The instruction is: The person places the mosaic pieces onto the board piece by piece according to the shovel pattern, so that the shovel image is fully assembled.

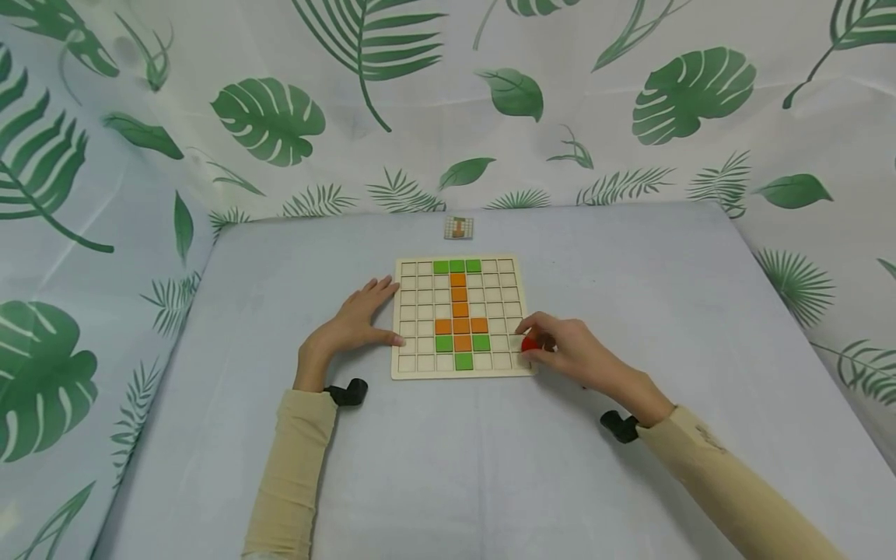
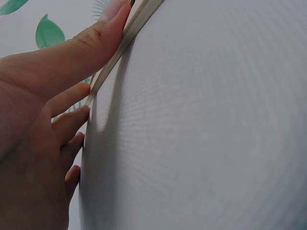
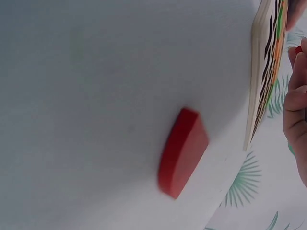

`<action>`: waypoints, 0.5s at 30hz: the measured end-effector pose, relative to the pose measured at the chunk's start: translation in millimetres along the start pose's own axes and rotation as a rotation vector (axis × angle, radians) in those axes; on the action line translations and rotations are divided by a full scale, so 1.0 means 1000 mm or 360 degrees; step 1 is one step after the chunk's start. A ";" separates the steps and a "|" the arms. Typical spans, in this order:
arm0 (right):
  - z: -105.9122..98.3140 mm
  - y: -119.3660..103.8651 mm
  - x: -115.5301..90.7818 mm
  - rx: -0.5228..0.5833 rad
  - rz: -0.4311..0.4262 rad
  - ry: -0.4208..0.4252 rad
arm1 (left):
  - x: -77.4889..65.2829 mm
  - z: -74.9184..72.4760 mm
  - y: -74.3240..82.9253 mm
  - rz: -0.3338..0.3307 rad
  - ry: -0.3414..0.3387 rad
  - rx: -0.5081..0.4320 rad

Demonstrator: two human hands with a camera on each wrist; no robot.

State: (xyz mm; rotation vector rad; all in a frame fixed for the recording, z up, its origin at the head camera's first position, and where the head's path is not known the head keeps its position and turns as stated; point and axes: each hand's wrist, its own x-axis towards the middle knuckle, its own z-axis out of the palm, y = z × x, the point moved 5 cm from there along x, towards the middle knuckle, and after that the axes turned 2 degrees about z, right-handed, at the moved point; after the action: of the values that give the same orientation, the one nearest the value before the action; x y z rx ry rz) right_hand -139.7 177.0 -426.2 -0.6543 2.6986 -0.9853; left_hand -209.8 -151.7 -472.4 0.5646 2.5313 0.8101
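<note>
A square wooden grid board (image 1: 408,363) lies on the table, with green tiles (image 1: 457,267) and orange tiles (image 1: 458,295) in its middle columns. My left hand (image 1: 355,317) rests along the board's left side, fingers spread and straight, its thumb on the lower left corner. At the right edge, my right hand (image 1: 577,354) pinches a red piece (image 1: 530,344) between thumb and fingers. The right wrist view shows a second red piece (image 3: 184,153), thick with a curved side, lying on the table; in the head view the right hand mostly hides it.
A small pattern card (image 1: 458,227) lies behind the board. White cloth (image 1: 420,467) covers the table, and a leaf-print curtain (image 1: 420,101) rises at the back and sides. Dark wrist-worn devices (image 1: 348,392) sit by both sleeves.
</note>
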 end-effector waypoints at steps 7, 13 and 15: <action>0.007 -0.008 0.008 0.0096 -0.0010 -0.0005 | 0.001 0.001 -0.002 -0.0006 0.0003 -0.0007; 0.012 -0.018 0.015 0.0100 -0.0072 -0.0051 | 0.000 0.000 -0.001 -0.0003 0.0002 -0.0004; 0.014 -0.020 0.018 0.0100 -0.0102 -0.0065 | 0.000 0.000 -0.001 -0.0003 0.0001 -0.0003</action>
State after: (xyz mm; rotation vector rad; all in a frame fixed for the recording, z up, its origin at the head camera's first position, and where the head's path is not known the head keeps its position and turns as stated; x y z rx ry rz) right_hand -144.0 147.1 -423.9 -0.7441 2.6151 -1.0559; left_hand -210.4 -152.3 -472.9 0.5615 2.5309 0.8116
